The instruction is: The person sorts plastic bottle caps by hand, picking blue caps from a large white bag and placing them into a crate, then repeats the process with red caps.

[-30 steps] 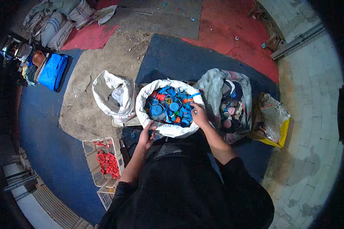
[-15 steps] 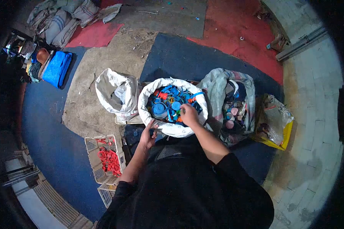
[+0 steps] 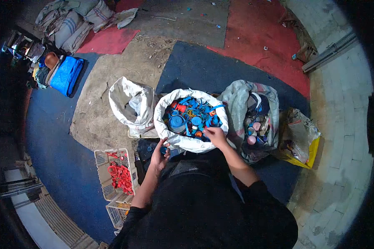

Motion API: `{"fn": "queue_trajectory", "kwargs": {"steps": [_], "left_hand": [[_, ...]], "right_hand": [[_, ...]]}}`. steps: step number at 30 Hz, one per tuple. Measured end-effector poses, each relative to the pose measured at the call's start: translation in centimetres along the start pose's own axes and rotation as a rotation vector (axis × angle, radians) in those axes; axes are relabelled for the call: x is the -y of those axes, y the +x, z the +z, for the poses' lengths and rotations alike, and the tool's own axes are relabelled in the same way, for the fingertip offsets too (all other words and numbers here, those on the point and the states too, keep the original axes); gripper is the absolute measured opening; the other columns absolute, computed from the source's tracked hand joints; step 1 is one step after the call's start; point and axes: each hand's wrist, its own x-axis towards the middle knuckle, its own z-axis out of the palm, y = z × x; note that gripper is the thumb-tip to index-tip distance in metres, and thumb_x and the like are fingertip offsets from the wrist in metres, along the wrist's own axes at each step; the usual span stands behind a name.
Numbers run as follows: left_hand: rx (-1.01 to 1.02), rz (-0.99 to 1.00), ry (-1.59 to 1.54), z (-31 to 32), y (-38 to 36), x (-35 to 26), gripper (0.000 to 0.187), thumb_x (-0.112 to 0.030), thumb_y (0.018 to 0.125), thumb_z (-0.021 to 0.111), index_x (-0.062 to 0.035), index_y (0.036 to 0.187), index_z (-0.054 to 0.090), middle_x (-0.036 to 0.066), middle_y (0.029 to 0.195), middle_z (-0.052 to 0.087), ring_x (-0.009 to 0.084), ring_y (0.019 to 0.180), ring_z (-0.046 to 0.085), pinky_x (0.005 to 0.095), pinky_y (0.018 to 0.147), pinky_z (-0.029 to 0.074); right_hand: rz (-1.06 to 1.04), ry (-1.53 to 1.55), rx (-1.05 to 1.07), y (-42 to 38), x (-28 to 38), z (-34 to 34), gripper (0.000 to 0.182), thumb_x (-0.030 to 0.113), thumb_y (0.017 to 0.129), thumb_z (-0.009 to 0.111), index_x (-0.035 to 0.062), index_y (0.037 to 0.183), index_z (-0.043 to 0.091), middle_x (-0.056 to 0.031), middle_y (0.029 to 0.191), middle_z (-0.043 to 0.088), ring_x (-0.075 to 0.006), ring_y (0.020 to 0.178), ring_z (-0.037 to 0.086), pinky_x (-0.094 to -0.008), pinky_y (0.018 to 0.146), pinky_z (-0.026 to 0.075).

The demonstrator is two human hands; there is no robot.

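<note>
A white woven sack (image 3: 160, 99) with a rolled rim stands in front of me, filled with mostly blue plastic caps (image 3: 177, 121) and rings, with some red and orange pieces among them. At the sack's near left rim, my left hand (image 3: 158, 157) has its fingers curled around what looks like a dark blue cap (image 3: 163, 150). My right hand (image 3: 215, 137) is over the near right part of the pile. Its thumb and fingers are pinched together, and anything between them is too small to make out.
A white sack (image 3: 116, 99) holding clear plastic stands left; a grey-green sack (image 3: 234, 97) with pink and white lids stands right. Beyond it is a yellow-edged bag (image 3: 313, 151). A beige crate (image 3: 100, 170) of red plastic pieces (image 3: 119, 176) sits lower left. A blue folded tarp (image 3: 67, 76) lies farther off.
My right hand has drawn back from the middle of the pile toward the near right rim, fingers still pinched. My left hand stays near the left rim. The whole view has shifted slightly.
</note>
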Motion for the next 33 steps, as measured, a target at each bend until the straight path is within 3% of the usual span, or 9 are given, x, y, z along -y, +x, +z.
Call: {"fn": "queue_trajectory", "kwargs": {"steps": [5,10,15,19,20,24,29,30,33], "left_hand": [[0.034,-0.025,-0.013,1.2,-0.1,0.2,0.037,-0.041,0.102,0.054,-0.0146,0.128,0.055,-0.001,0.09,0.059,0.0073,0.061,0.048,0.0199,0.049,0.035],[0.145,-0.089,-0.057,4.3,1.1,0.3,0.034,-0.04,0.102,0.054,-0.0116,0.12,0.058,0.002,0.088,0.062,0.0092,0.058,0.05,0.0197,0.047,0.039],[0.146,-0.098,-0.007,9.0,0.1,0.0,0.035,-0.039,0.102,0.055,-0.01,0.121,0.058,0.006,0.091,0.064,0.0117,0.065,0.057,0.0205,0.051,0.042],[0.255,-0.126,-0.082,10.1,0.5,0.4,0.039,-0.037,0.102,0.054,-0.0012,0.118,0.06,0.014,0.104,0.067,0.0231,0.084,0.067,0.0297,0.077,0.059],[0.315,-0.145,-0.118,9.8,1.1,0.6,0.043,-0.036,0.102,0.052,0.0025,0.12,0.058,0.018,0.107,0.067,0.0289,0.096,0.069,0.036,0.089,0.059],[0.364,-0.179,-0.145,12.0,0.2,0.6,0.049,-0.038,0.103,0.05,0.0062,0.122,0.054,0.021,0.112,0.065,0.0348,0.106,0.067,0.0432,0.096,0.057],[0.344,-0.209,-0.098,11.9,0.3,1.0,0.048,-0.04,0.102,0.051,0.0027,0.122,0.055,0.019,0.112,0.066,0.0323,0.104,0.068,0.0438,0.095,0.057],[0.321,-0.205,-0.073,12.2,0.1,0.9,0.046,-0.04,0.102,0.051,0.0014,0.122,0.055,0.017,0.109,0.066,0.0312,0.103,0.068,0.0436,0.094,0.057],[0.3,-0.187,0.027,11.9,0.3,1.0,0.041,-0.041,0.101,0.054,-0.0043,0.119,0.058,0.009,0.097,0.066,0.0215,0.09,0.07,0.0349,0.078,0.061]], "right_hand": [[0.265,0.995,0.072,-3.5,3.0,-3.7,0.028,0.026,0.098,0.063,0.0024,0.113,0.067,-0.0096,0.101,0.073,-0.0193,0.085,0.07,-0.0335,0.079,0.055],[0.194,1.43,0.203,-4.8,5.7,-3.6,0.029,0.019,0.095,0.062,0.0057,0.121,0.062,-0.0112,0.111,0.069,-0.0219,0.098,0.066,-0.0386,0.092,0.052],[0.014,1.155,0.095,-4.8,7.9,-2.9,0.035,0.001,0.086,0.066,0.0043,0.12,0.061,-0.0079,0.11,0.065,-0.0188,0.1,0.063,-0.0357,0.089,0.052],[-0.144,0.88,0.102,-5.7,10.9,-3.5,0.038,-0.003,0.084,0.066,0.0023,0.121,0.063,-0.0038,0.11,0.064,-0.0126,0.104,0.059,-0.031,0.087,0.05],[-0.157,0.83,0.099,-6.0,11.7,-3.6,0.038,-0.003,0.084,0.067,0.0019,0.121,0.064,-0.0035,0.11,0.064,-0.0117,0.103,0.058,-0.0297,0.087,0.049],[-0.211,0.687,0.093,-6.2,12.6,-3.1,0.04,-0.001,0.086,0.067,-0.0003,0.125,0.062,-0.0042,0.103,0.065,-0.0136,0.087,0.066,-0.0286,0.082,0.055],[-0.412,0.136,-0.035,-6.0,14.1,-1.8,0.035,0.007,0.086,0.073,0.0023,0.12,0.069,-0.008,0.108,0.068,-0.0123,0.096,0.061,-0.0284,0.085,0.048],[-0.532,0.053,-0.154,-5.8,14.5,-0.8,0.034,0.009,0.08,0.076,0.0044,0.113,0.072,-0.0111,0.101,0.071,-0.0176,0.09,0.066,-0.0323,0.077,0.051],[-0.656,-0.334,-0.072,-5.9,15.1,0.3,0.041,0.012,0.075,0.077,0.0051,0.115,0.071,-0.0105,0.109,0.071,-0.0275,0.105,0.062,-0.0388,0.09,0.048]]}}
